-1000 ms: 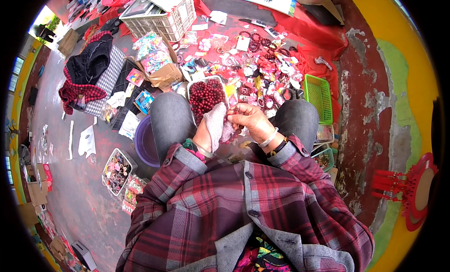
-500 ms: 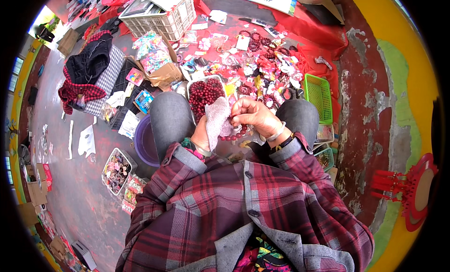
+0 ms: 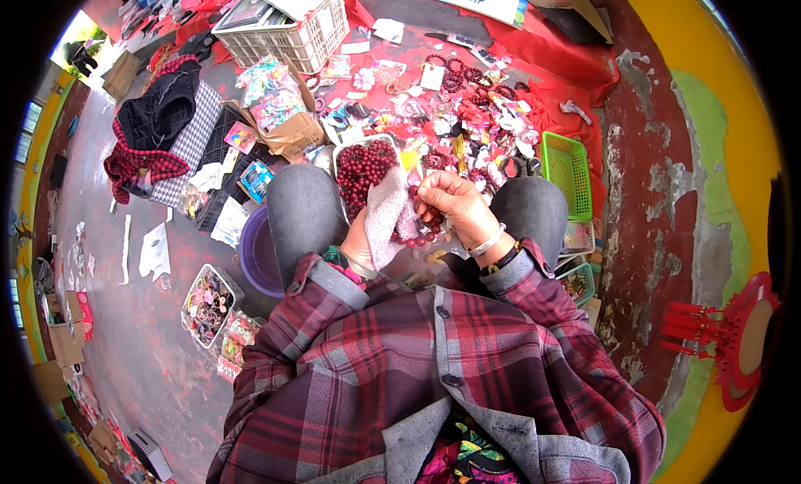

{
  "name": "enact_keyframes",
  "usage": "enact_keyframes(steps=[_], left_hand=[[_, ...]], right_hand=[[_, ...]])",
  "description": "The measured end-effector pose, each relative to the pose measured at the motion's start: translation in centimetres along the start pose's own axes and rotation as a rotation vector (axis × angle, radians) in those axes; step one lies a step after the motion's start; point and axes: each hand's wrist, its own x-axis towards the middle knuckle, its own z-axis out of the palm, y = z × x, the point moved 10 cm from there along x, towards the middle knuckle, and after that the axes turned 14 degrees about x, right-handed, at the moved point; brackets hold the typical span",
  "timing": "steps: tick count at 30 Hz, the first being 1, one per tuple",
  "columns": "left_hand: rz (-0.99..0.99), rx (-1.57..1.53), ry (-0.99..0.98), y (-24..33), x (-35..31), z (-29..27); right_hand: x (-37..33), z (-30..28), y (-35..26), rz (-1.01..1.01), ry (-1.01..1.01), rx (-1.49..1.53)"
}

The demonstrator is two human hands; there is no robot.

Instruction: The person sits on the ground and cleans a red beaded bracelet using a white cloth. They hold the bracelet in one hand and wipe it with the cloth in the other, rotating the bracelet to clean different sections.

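Note:
Between my knees, my left hand (image 3: pixel 359 244) is closed round a pale pink cloth (image 3: pixel 386 217), which hides most of its fingers. Dark red beads on a strand, a bead bracelet (image 3: pixel 410 240), hang from the cloth's right side. My right hand (image 3: pixel 461 204) pinches this bracelet with thumb and forefinger close to the cloth. Just beyond my left hand stands a white basket (image 3: pixel 340 161) full of dark red bead strands (image 3: pixel 364 173).
Hair ornaments (image 3: pixel 488 121) lie heaped on red cloth ahead. A green basket (image 3: pixel 567 173) stands by my right knee, a purple basin (image 3: pixel 257 254) by the left. Further left are a basket of small bands (image 3: pixel 209 305) and a checked box (image 3: pixel 179 133) under a jacket.
My right hand has shifted slightly to the right, its fingers still on the beads. The cloth has turned a little, and more of the bracelet bunches beneath my right fingers.

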Motion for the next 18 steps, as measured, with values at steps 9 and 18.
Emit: enact_keyframes(steps=[9,18], left_hand=[[0.055,0.072,-0.053,0.4,-0.7,-1.0],[0.001,-0.017,-0.109,1.3,-0.4,2.1]], right_hand=[[0.0,0.5,1.1,0.024,-0.040,-0.144],[-0.1,-1.9,-0.7,-0.129,0.149,-0.007]])
